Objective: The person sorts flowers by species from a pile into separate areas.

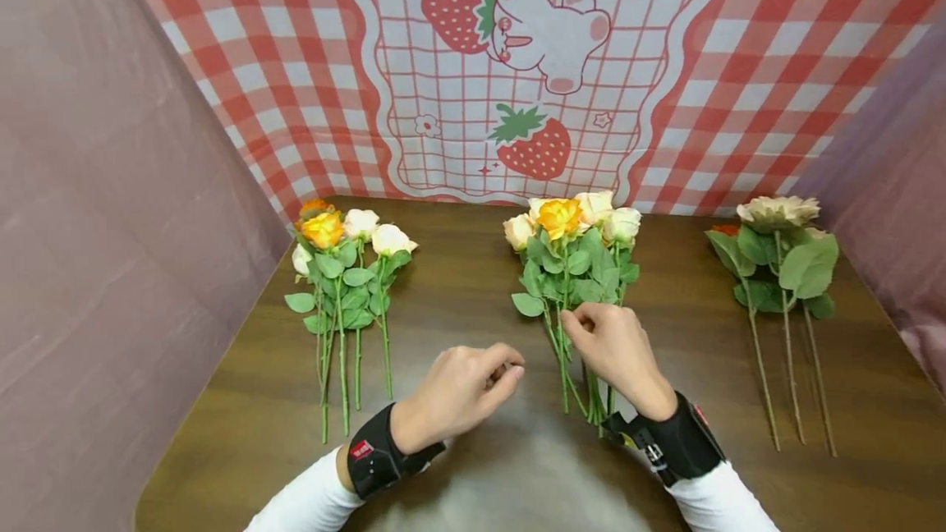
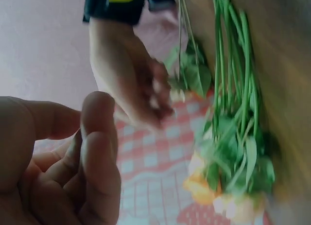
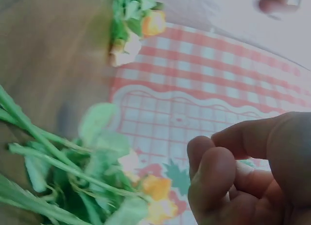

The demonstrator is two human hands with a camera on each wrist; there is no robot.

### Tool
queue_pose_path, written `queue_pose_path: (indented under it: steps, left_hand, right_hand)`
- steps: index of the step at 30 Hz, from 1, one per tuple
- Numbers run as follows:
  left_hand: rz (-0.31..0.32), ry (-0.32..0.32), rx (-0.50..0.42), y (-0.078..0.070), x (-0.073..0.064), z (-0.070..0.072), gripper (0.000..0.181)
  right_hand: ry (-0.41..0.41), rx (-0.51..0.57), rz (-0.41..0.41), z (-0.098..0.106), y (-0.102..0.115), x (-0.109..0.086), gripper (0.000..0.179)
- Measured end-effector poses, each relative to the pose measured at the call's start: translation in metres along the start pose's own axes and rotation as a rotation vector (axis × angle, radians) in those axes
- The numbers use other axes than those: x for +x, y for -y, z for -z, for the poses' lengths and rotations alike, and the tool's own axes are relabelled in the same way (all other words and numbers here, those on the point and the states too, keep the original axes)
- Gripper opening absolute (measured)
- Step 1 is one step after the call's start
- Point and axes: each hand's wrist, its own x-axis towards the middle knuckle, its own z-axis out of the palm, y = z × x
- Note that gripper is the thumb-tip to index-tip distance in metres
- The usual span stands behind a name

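Between the hands' reach, a bunch of cream roses with one yellow-orange rose lies on the wooden table, blooms away from me and green stems toward me. My right hand hovers over these stems, its fingers bent. In the right wrist view that hand holds nothing, and the bunch lies beside it. Left of the same stems, my left hand floats with loosely curled fingers. The left wrist view shows no object in its fingers.
At the left lies another group of orange and cream roses. On the right are several large-leaved stems with a beige bloom and a bit of orange. A red-checked strawberry cloth hangs behind the table; pink cloth flanks it.
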Motion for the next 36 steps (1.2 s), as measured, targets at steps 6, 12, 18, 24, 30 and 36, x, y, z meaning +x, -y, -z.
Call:
queue_pose_path:
  steps: [6, 12, 18, 24, 30, 36]
  left_hand:
    - [0.058, -0.121, -0.071, 0.012, 0.007, 0.017, 0.009]
    - [0.129, -0.229, 0.035, 0.025, 0.008, 0.032, 0.011]
    - [0.456, -0.111, 0.432, 0.085, 0.001, 0.053, 0.014]
    - [0.714, 0.208, 0.471, 0.123, -0.012, 0.065, 0.029]
    - [0.788, 0.454, 0.464, 0.134, -0.02, 0.057, 0.017]
    - [0.782, 0.484, 0.423, 0.137, -0.023, 0.047, 0.008]
  right_hand:
    - [-0.037, 0.046, 0.035, 0.008, 0.003, -0.009, 0.029]
    - [0.018, 0.069, 0.086, 0.002, 0.012, -0.013, 0.027]
    - [0.017, 0.09, 0.106, 0.006, 0.017, -0.015, 0.023]
    - [-0.004, 0.12, 0.146, 0.014, 0.021, -0.016, 0.02]
    - [-0.045, 0.129, 0.161, 0.024, 0.022, -0.016, 0.018]
    - [-0.037, 0.122, 0.137, 0.029, 0.02, -0.018, 0.02]
